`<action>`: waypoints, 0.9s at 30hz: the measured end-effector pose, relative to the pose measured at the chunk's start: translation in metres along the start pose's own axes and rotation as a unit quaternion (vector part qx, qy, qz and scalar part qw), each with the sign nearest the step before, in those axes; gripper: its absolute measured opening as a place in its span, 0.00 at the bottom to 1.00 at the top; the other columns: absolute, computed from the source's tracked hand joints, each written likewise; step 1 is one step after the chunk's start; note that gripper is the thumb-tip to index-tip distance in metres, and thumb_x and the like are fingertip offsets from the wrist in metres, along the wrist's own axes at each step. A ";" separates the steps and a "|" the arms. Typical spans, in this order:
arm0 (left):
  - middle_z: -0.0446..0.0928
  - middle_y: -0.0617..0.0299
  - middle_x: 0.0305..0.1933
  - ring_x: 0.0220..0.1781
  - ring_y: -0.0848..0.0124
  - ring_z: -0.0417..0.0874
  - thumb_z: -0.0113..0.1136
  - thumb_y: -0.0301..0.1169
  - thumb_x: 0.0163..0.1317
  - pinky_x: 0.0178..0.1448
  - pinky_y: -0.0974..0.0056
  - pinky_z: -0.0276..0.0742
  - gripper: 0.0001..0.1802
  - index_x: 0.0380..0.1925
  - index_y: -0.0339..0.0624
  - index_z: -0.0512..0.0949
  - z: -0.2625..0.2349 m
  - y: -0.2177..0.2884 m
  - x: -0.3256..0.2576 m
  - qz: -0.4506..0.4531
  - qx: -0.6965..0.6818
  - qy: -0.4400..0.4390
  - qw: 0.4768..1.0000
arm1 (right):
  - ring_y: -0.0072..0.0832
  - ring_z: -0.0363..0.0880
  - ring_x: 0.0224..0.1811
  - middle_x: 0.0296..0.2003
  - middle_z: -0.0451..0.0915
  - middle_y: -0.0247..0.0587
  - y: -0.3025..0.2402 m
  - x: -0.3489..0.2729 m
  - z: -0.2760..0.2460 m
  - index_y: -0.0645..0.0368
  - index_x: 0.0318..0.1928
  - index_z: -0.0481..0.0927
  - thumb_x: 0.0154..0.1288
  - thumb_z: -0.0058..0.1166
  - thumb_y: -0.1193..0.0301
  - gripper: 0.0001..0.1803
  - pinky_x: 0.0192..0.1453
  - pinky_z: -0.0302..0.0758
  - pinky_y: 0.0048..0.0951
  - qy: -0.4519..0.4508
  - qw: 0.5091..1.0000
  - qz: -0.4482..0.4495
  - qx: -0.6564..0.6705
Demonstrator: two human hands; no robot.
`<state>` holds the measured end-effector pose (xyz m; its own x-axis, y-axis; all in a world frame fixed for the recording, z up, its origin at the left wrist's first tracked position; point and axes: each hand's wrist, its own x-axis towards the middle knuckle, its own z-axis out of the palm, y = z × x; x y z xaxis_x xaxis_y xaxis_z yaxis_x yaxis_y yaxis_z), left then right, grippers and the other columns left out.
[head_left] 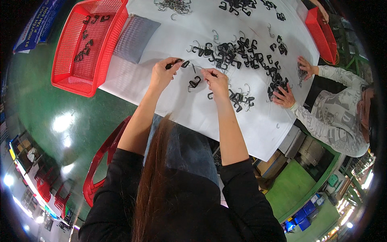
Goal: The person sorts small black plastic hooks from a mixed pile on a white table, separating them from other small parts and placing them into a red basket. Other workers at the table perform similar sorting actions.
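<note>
My left hand [163, 72] pinches a small black plastic clip [179, 63] above the white table [169, 44]. My right hand [215, 80] has its fingers closed on a thin metal wire hook [197, 68] that reaches toward the clip. Just below and between both hands lies another black clip [194, 82] on the table. A pile of black clips and wire hooks [238, 52] spreads to the right of my hands.
A red mesh basket [86, 42] with a few black clips stands at the table's left end. Another red basket [320, 34] sits at the far right. A co-worker in a patterned grey top [338, 113] sorts clips with both hands. A red chair [102, 157] stands below.
</note>
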<state>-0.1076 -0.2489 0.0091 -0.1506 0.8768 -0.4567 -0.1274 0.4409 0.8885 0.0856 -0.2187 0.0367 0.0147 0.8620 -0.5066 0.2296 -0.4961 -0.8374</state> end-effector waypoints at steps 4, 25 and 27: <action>0.73 0.65 0.33 0.31 0.76 0.74 0.55 0.32 0.60 0.29 0.71 0.71 0.17 0.49 0.37 0.75 -0.012 0.006 -0.006 -0.034 -0.226 -0.037 0.973 | 0.21 0.73 0.25 0.20 0.75 0.30 0.011 0.006 0.002 0.60 0.28 0.82 0.56 0.60 0.70 0.06 0.31 0.69 0.25 0.086 0.887 -0.277 -0.358; 0.80 0.59 0.25 0.32 0.59 0.83 0.65 0.38 0.51 0.35 0.57 0.75 0.17 0.40 0.50 0.73 0.037 -0.021 0.012 0.138 0.454 0.057 0.878 | 0.37 0.81 0.33 0.28 0.82 0.41 0.039 0.009 0.014 0.58 0.36 0.75 0.48 0.67 0.61 0.19 0.36 0.75 0.37 0.002 0.901 -0.064 -0.430; 0.80 0.59 0.25 0.30 0.62 0.82 0.65 0.38 0.51 0.35 0.59 0.75 0.15 0.37 0.48 0.75 0.033 -0.020 0.016 0.121 0.403 0.050 0.906 | 0.32 0.80 0.30 0.25 0.81 0.37 0.039 0.016 0.005 0.60 0.34 0.77 0.48 0.66 0.63 0.17 0.34 0.74 0.33 -0.036 0.940 -0.006 -0.339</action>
<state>-0.0753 -0.2376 -0.0147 -0.1716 0.9626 -0.2098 0.6725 0.2701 0.6890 0.0899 -0.2249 -0.0055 -0.0517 0.8459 -0.5308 0.7974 -0.2850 -0.5319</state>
